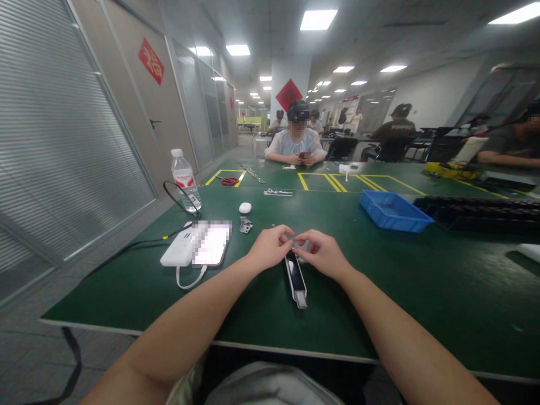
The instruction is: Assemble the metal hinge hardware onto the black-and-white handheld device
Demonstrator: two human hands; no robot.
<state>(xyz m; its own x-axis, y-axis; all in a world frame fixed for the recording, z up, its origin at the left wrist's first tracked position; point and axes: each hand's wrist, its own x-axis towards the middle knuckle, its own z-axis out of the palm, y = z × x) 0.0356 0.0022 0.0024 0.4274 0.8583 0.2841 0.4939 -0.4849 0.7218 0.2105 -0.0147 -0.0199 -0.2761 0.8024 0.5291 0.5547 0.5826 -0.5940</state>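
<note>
A slim white device with a dark glossy face (295, 273) lies lengthwise on the green table, its pale, translucent-looking end pointing toward me. My left hand (272, 247) is over its far end, thumb and forefinger pinched. Facing it, my right hand (323, 256) has curled fingers, also closed, with the fingertips of both hands nearly meeting. A tiny light-coloured bit shows between them, too small to name. Left of my hands lie a small grey metal bracket (245, 225) and a white rounded case (245, 208).
A phone (214, 244) and a white power bank (179, 247) joined by a cable lie at left, near a water bottle (184, 183). A blue tray (394, 212) stands at right. Farther back are red-handled scissors (230, 181) and a seated person (295, 140) holding a phone.
</note>
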